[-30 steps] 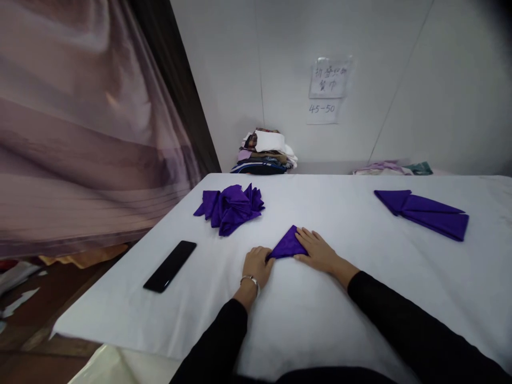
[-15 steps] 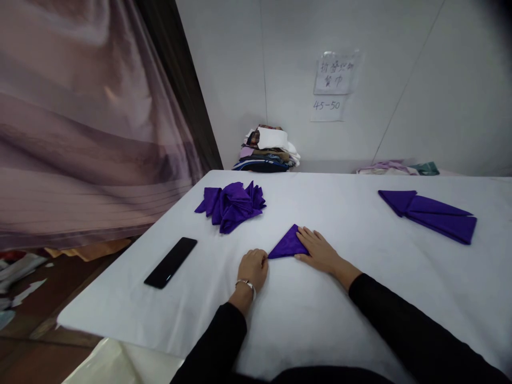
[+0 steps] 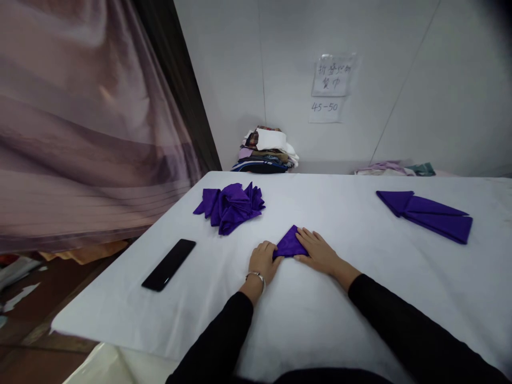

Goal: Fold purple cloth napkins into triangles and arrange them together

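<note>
Near the middle of the white table (image 3: 320,202), see a small folded purple triangle (image 3: 290,244), tip aimed away from the wearer; taken as landmark for all places below. At its left corner, note the left hand (image 3: 263,262), fingers curled over the cloth, thumb along the near edge; with that corner hidden, cannot tell a pinch from mere contact. On its right side, note the right hand (image 3: 320,255), fingers extended and laid flat on the fabric, clasping nothing. Beyond it to the left, find a rumpled purple bundle (image 3: 234,208); left of it and slightly nearer, a black phone (image 3: 168,265), well apart. Far to its right and somewhat beyond, find a second purple cloth (image 3: 434,216), lying flat in long folded panels.

Risks, judged from this pose:
- possible sliding of upper layers over lower, from uneven pressure left to right;
- possible bunching at the left corner, from pushing inward against a pinned right side;
- possible off-line crease, from working a corner out of sight;
- possible skating of the whole fold, from too light a press.
</note>
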Demonstrator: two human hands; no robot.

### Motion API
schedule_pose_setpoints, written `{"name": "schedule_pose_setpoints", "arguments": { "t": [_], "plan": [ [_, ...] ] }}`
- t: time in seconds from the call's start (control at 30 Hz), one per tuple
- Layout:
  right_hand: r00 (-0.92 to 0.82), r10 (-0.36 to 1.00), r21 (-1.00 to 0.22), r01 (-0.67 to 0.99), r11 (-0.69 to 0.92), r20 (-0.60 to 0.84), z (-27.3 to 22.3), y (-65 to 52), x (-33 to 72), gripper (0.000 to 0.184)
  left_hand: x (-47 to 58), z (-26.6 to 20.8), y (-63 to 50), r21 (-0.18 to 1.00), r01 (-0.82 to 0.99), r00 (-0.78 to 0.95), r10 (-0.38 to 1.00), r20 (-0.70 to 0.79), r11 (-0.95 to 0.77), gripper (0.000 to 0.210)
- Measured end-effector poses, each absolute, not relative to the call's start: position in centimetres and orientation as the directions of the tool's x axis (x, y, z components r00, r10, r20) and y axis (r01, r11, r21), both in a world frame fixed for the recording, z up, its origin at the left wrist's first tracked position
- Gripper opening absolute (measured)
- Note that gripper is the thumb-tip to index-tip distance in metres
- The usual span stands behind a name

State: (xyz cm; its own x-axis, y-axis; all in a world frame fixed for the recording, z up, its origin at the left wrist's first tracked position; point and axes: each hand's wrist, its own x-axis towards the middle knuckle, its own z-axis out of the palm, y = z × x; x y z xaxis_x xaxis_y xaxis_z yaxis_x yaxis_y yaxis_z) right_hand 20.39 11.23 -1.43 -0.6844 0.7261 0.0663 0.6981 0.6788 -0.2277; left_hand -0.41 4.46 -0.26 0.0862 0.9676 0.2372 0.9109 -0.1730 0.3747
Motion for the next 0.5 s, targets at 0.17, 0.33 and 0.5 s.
{"name": "schedule_pose_setpoints", "arguments": {
  "t": [0.17, 0.33, 0.5],
  "plan": [
    [-0.690, 0.721, -0.227, 0.693, 0.684, 0.068, -1.5, 11.3, 20.4, 0.079, -0.8, -0.5, 4.4, 0.362, 0.907, 0.128, 0.961, 0.244, -0.213, 0.010],
    [-0.688, 0.723, -0.240, 0.692, 0.681, 0.065, -1.5, 11.3, 20.4, 0.079, -1.2, -0.6, 4.4, 0.389, 0.892, 0.140, 0.960, 0.241, -0.228, 0.007],
    [-0.678, 0.735, -0.288, 0.699, 0.654, 0.024, -0.7, 11.2, 20.3, 0.081, -2.1, -0.7, 4.2, 0.394, 0.880, 0.171, 0.950, 0.262, -0.267, 0.012]
  ]
}}
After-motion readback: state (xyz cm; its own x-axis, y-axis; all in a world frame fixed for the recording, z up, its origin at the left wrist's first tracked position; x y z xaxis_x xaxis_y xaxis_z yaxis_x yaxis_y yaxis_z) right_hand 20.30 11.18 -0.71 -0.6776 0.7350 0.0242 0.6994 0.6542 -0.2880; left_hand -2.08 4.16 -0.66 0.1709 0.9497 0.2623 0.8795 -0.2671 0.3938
